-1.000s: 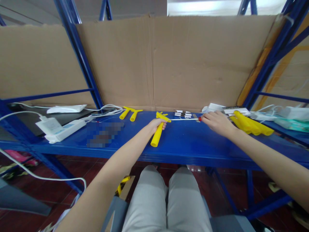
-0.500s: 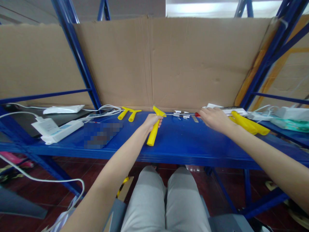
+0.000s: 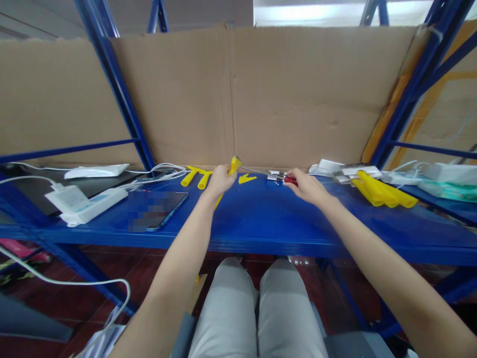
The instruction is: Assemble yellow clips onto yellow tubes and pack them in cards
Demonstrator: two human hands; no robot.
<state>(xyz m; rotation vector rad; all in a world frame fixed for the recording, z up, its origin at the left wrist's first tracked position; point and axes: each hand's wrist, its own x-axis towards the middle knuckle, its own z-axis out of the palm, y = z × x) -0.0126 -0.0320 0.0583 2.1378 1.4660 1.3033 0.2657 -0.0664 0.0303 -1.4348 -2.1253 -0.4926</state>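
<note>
My left hand point(image 3: 220, 180) is closed around a yellow T-shaped plastic handle point(image 3: 234, 165), which is mostly hidden by the fingers. In my right hand point(image 3: 307, 185) is a screwdriver point(image 3: 290, 180) with a red grip. Its thin shaft points left, towards the head of the yellow handle; whether the tip touches it I cannot tell. Between the hands a loose, flat yellow piece point(image 3: 246, 178) lies on the blue shelf point(image 3: 261, 214). Small metallic and white pieces point(image 3: 275, 176) lie close to the screwdriver grip.
Two yellow T-shaped handles point(image 3: 203, 179) lie left of my hands, behind a phone point(image 3: 167, 209). At right are several yellow handles point(image 3: 383, 191) and white packets point(image 3: 326, 167). A power strip point(image 3: 93, 204) with cables sits left. Cardboard point(image 3: 283, 99) stands along the back.
The flat yellow piece now lies apart on the shelf. My left hand has shifted left with the yellow handle, its head turned. My right hand has moved left with the screwdriver.
</note>
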